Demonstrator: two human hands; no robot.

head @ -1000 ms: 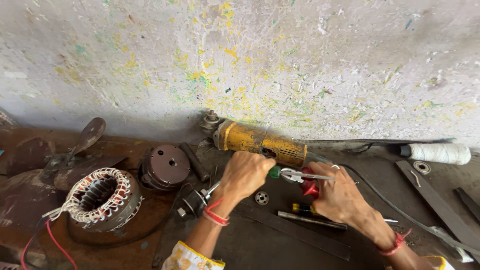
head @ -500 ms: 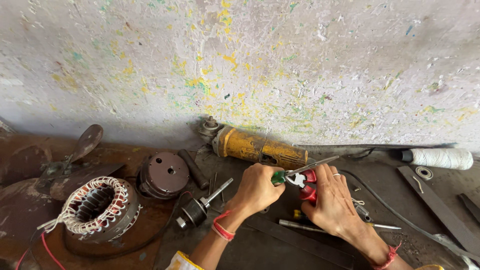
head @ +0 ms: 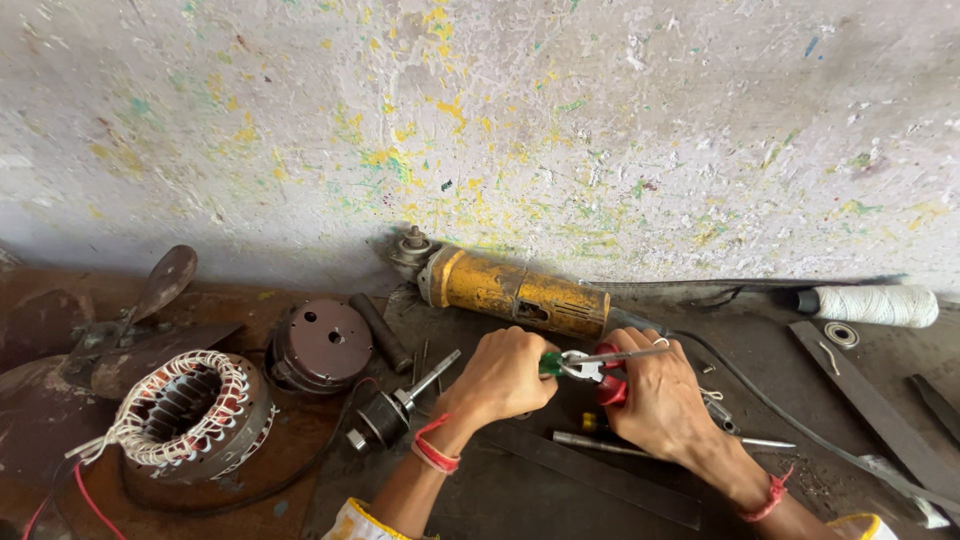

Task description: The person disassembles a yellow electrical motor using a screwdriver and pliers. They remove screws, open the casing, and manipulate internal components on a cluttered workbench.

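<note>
Both hands meet low in the middle of the dark workbench (head: 560, 500), just in front of the yellow angle grinder (head: 515, 290) that lies along the bench's back edge against the paint-flecked wall (head: 500, 120). The left hand (head: 500, 378) is curled shut around the green handle of a small plier-like tool (head: 578, 366); the right hand (head: 655, 392) closes on the tool's red-handled side, and a thin metal rod points from it toward the right. Compared with 0.5 s ago, the 2 hands sit closer together and the left hand has slid rightward, away from the small rotor with its shaft (head: 395, 410), which lies untouched to its left. A screwdriver (head: 640, 445) lies on the bench under the right wrist. Toward the bench's left edge rest 1 wound stator (head: 185, 410) and 1 round brown motor cover (head: 322, 345), unmoved. A spool of white thread (head: 870, 305) lies near the back right corner.
</note>
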